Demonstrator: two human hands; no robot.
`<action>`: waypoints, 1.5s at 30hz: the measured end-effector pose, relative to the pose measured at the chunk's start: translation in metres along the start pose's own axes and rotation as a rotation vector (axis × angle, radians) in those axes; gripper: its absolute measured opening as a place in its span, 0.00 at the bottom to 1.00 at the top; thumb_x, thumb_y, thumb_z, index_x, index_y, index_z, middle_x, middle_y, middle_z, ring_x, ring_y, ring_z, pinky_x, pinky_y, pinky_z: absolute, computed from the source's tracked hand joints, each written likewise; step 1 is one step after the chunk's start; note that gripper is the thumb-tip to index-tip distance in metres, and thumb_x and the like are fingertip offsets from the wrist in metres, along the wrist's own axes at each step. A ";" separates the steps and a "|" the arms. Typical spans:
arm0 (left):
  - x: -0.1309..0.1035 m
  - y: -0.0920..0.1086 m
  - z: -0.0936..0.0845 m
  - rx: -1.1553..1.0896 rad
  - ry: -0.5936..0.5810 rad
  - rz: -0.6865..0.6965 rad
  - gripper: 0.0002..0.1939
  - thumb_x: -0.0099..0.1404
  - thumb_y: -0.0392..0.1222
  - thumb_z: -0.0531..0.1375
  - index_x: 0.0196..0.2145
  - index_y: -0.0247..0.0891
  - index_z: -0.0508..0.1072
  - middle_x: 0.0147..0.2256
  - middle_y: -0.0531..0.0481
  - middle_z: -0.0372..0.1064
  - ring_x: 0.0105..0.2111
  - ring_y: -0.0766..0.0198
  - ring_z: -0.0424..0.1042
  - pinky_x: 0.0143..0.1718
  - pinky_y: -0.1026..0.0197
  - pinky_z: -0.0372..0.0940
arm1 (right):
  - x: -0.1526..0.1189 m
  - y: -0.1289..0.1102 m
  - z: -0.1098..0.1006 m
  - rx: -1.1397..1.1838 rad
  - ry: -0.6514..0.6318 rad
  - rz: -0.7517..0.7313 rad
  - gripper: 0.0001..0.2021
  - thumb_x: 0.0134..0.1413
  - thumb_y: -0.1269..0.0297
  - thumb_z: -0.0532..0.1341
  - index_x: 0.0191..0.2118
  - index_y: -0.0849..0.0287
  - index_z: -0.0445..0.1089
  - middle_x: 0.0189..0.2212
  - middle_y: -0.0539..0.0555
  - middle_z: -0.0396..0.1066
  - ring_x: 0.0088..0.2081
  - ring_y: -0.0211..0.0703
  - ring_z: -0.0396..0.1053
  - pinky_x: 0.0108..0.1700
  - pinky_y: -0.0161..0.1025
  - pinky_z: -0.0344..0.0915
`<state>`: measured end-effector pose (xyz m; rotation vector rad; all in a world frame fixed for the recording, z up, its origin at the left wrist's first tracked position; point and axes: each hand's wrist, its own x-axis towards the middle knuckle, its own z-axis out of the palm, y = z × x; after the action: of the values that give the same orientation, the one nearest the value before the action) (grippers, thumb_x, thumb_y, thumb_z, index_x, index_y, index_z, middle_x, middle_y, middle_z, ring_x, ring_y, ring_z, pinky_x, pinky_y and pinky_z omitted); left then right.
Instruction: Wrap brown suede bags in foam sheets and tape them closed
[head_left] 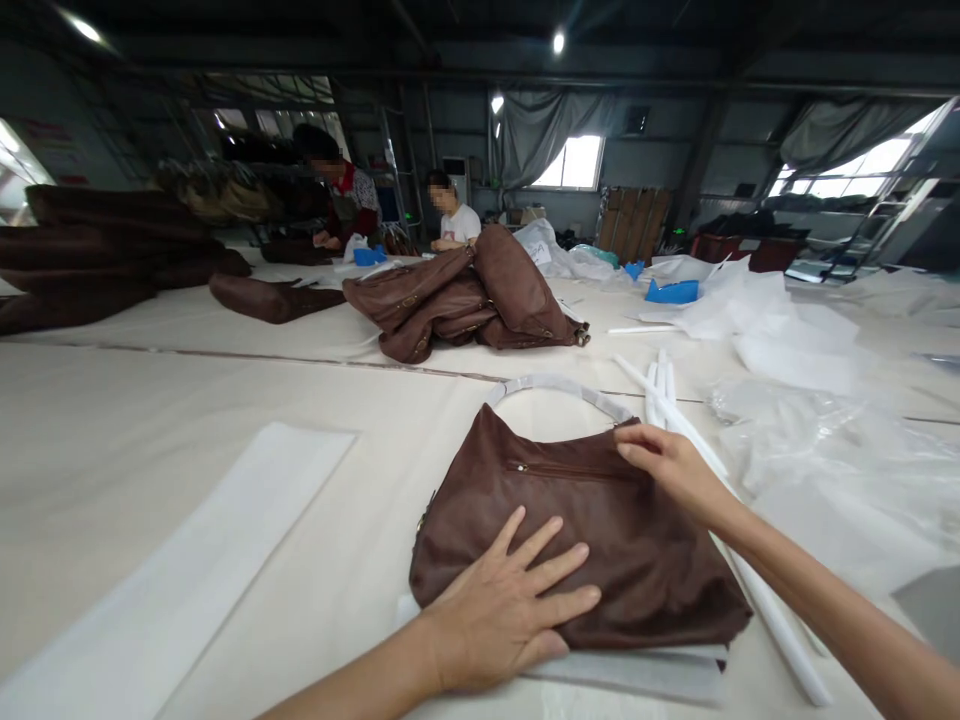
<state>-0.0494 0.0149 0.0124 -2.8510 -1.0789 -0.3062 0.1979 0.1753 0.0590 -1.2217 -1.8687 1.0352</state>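
A dark brown bag [622, 560] lies on the pale table, its wrapped handle [559, 384] arched away at the top. White paper [637, 674] shows beneath its near edge. Flat on the bag's lower left front rests my left hand [510, 605], fingers spread. My right hand [664, 460] touches the bag's upper right edge near the handle's end, thumb and fingers pinched together there. What is between those fingertips, perhaps the bag's edge, is too small to tell.
White paper [195, 560] lies at left, with a pile of brown bags [465, 300] beyond. White rolled tubes [780, 630] and clear plastic [832, 460] are at right. Across the table are two people [341, 195]. More bags [97, 250] are stacked far left.
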 end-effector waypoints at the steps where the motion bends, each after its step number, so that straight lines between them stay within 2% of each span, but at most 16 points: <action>1: -0.001 0.000 0.000 0.000 0.012 0.000 0.32 0.70 0.53 0.56 0.67 0.55 0.50 0.69 0.55 0.46 0.68 0.46 0.43 0.66 0.33 0.43 | 0.028 0.002 0.006 0.034 0.007 0.081 0.12 0.51 0.61 0.65 0.42 0.59 0.73 0.39 0.56 0.75 0.43 0.50 0.73 0.48 0.47 0.68; 4: -0.003 -0.003 0.007 0.027 0.035 0.008 0.31 0.70 0.55 0.53 0.67 0.55 0.50 0.69 0.56 0.45 0.69 0.47 0.43 0.66 0.34 0.45 | 0.095 0.009 0.028 0.060 0.006 0.145 0.15 0.51 0.60 0.67 0.42 0.64 0.71 0.40 0.59 0.74 0.41 0.50 0.73 0.45 0.49 0.70; 6: -0.004 -0.006 0.016 0.070 0.047 0.030 0.31 0.71 0.58 0.52 0.67 0.55 0.49 0.69 0.57 0.43 0.68 0.46 0.43 0.66 0.33 0.45 | 0.120 0.011 0.041 0.084 -0.008 0.126 0.15 0.57 0.58 0.65 0.45 0.64 0.70 0.41 0.57 0.73 0.40 0.47 0.72 0.43 0.48 0.71; 11: -0.005 -0.012 0.033 0.157 0.073 0.080 0.33 0.70 0.61 0.50 0.68 0.53 0.47 0.70 0.56 0.40 0.68 0.44 0.43 0.66 0.32 0.42 | 0.135 0.012 0.057 0.180 -0.044 0.055 0.16 0.63 0.57 0.60 0.52 0.62 0.68 0.48 0.56 0.69 0.44 0.47 0.71 0.45 0.47 0.72; 15: -0.005 -0.009 0.025 0.091 0.065 0.050 0.31 0.70 0.59 0.51 0.68 0.53 0.49 0.69 0.58 0.41 0.69 0.46 0.40 0.67 0.33 0.40 | 0.133 0.003 0.055 0.249 -0.076 0.009 0.16 0.63 0.57 0.60 0.51 0.63 0.68 0.46 0.56 0.70 0.42 0.45 0.72 0.43 0.46 0.72; 19: -0.003 -0.004 0.010 -0.027 0.030 0.001 0.29 0.71 0.55 0.52 0.67 0.53 0.52 0.68 0.59 0.45 0.69 0.49 0.40 0.67 0.34 0.40 | 0.110 -0.010 0.040 0.315 -0.123 -0.046 0.14 0.57 0.54 0.64 0.39 0.61 0.72 0.37 0.54 0.75 0.38 0.43 0.73 0.43 0.44 0.71; 22: -0.003 -0.002 0.006 -0.070 0.041 -0.001 0.28 0.71 0.53 0.53 0.66 0.53 0.53 0.67 0.57 0.49 0.69 0.49 0.42 0.67 0.34 0.39 | 0.066 -0.012 0.026 0.251 -0.159 -0.167 0.12 0.51 0.55 0.68 0.34 0.59 0.74 0.36 0.54 0.77 0.40 0.46 0.73 0.48 0.45 0.69; 24: -0.002 -0.002 0.007 -0.079 0.053 -0.006 0.28 0.71 0.52 0.54 0.66 0.52 0.54 0.67 0.56 0.52 0.69 0.49 0.43 0.67 0.34 0.38 | 0.032 -0.008 0.019 0.091 -0.202 -0.281 0.10 0.56 0.56 0.64 0.38 0.57 0.76 0.38 0.54 0.78 0.42 0.48 0.74 0.49 0.46 0.69; 26: 0.000 -0.001 0.008 -0.085 0.068 -0.010 0.27 0.71 0.51 0.54 0.66 0.52 0.55 0.66 0.54 0.54 0.67 0.49 0.47 0.67 0.35 0.37 | 0.001 0.000 0.015 -0.083 -0.295 -0.435 0.13 0.62 0.59 0.58 0.47 0.55 0.75 0.45 0.55 0.77 0.47 0.50 0.74 0.54 0.48 0.68; 29: 0.002 0.000 0.010 -0.099 0.073 -0.023 0.25 0.72 0.52 0.53 0.64 0.52 0.58 0.64 0.53 0.59 0.64 0.50 0.56 0.68 0.36 0.35 | -0.029 0.011 0.015 -0.282 -0.467 -0.683 0.22 0.64 0.68 0.52 0.62 0.53 0.64 0.59 0.56 0.67 0.62 0.49 0.62 0.65 0.54 0.55; 31: 0.003 0.002 0.012 -0.106 0.086 -0.029 0.24 0.72 0.53 0.53 0.63 0.51 0.59 0.62 0.52 0.62 0.63 0.51 0.57 0.68 0.36 0.34 | -0.038 0.015 0.017 -0.389 -0.524 -0.753 0.28 0.62 0.75 0.50 0.67 0.52 0.56 0.65 0.56 0.59 0.67 0.47 0.52 0.68 0.57 0.48; 34: 0.001 0.003 0.016 -0.091 0.153 -0.035 0.24 0.71 0.54 0.54 0.61 0.44 0.63 0.57 0.46 0.68 0.64 0.51 0.55 0.68 0.37 0.34 | -0.045 0.022 0.021 -0.503 -0.547 -0.760 0.34 0.57 0.82 0.48 0.68 0.50 0.53 0.68 0.56 0.52 0.69 0.46 0.46 0.68 0.59 0.45; 37: -0.002 0.005 0.021 -0.063 0.281 -0.077 0.25 0.69 0.56 0.56 0.56 0.37 0.65 0.54 0.39 0.68 0.62 0.52 0.58 0.67 0.40 0.40 | -0.048 0.028 0.024 -0.557 -0.563 -0.760 0.35 0.57 0.83 0.49 0.67 0.49 0.54 0.68 0.56 0.49 0.69 0.47 0.44 0.68 0.60 0.43; 40: -0.005 0.006 0.024 -0.027 0.414 -0.147 0.31 0.65 0.61 0.59 0.56 0.38 0.62 0.53 0.37 0.66 0.61 0.50 0.59 0.66 0.39 0.43 | -0.051 0.034 0.025 -0.577 -0.584 -0.769 0.33 0.59 0.82 0.51 0.66 0.46 0.56 0.69 0.54 0.46 0.70 0.50 0.41 0.67 0.61 0.42; 43: -0.005 0.006 0.024 0.011 0.461 -0.195 0.41 0.62 0.65 0.60 0.62 0.37 0.56 0.57 0.32 0.62 0.65 0.42 0.52 0.65 0.31 0.36 | -0.052 0.036 0.026 -0.596 -0.611 -0.792 0.33 0.59 0.82 0.52 0.66 0.44 0.57 0.70 0.54 0.40 0.70 0.51 0.37 0.67 0.63 0.40; 45: -0.004 0.005 0.024 -0.001 0.412 -0.166 0.40 0.64 0.62 0.59 0.65 0.37 0.53 0.59 0.32 0.62 0.66 0.42 0.50 0.65 0.29 0.32 | -0.053 0.033 0.027 -0.614 -0.616 -0.797 0.33 0.58 0.82 0.53 0.65 0.45 0.59 0.71 0.56 0.39 0.70 0.52 0.36 0.67 0.64 0.40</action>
<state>-0.0456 0.0117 -0.0118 -2.5338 -1.2158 -0.8589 0.2067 0.1272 0.0116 -0.3023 -2.9332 0.3967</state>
